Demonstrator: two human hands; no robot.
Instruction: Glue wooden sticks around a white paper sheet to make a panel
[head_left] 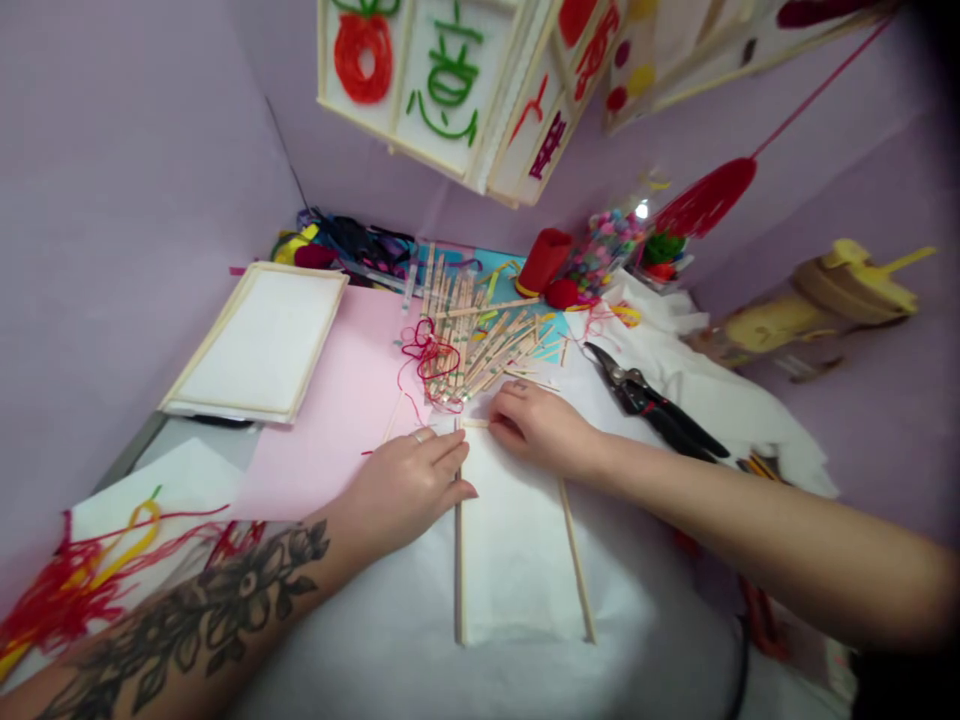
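Note:
A long white sheet (517, 560) lies on the table with a thin wooden stick (462, 570) along its left edge and another wooden stick (576, 560) along its right. At its top edge is a short wooden stick (476, 424). My left hand (420, 480) rests at the top left corner, fingers stretched out, fingertips touching the corner where the sticks meet, thumb apart. With fingers bent and pressed together, my right hand (544, 430) holds the right end of the short stick and covers the sheet's top right corner.
Beyond my hands lie a pile of wooden sticks (480, 330) and tangled red yarn (431, 350). Black-handled pruning shears (652, 405) are at the right. A framed white panel (259, 340) sits at the left, near pink paper (352, 350). A decorated lantern (442, 80) hangs above.

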